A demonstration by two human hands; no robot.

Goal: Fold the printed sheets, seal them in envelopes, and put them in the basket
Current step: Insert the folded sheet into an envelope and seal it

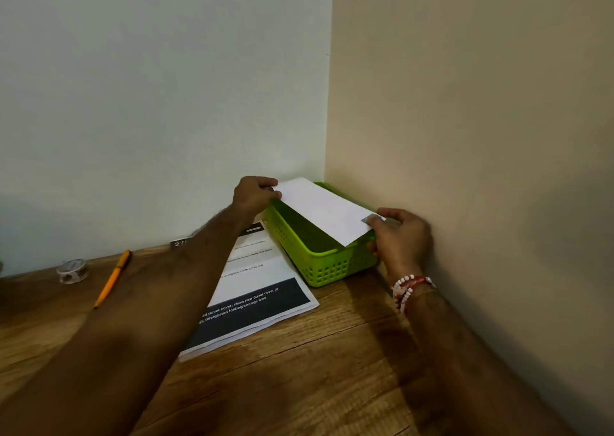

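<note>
Hands [255, 193] [402, 233] hold envelope [325, 209] over basket [319, 262]

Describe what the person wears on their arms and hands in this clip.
Both forearms are bare, with no sleeves or gloves in view. The right wrist carries a bracelet of white and red beads with red thread. The left hand and wrist carry nothing.

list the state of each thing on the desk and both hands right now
envelope: closed, held at both ends over the basket, tilted
basket: upright in the wall corner
printed sheets: unfolded, flat beside the basket, partly under the left arm
left hand: pinching the envelope's far end
right hand: gripping its near end
pencil: lying flat
tape roll: untouched
</note>
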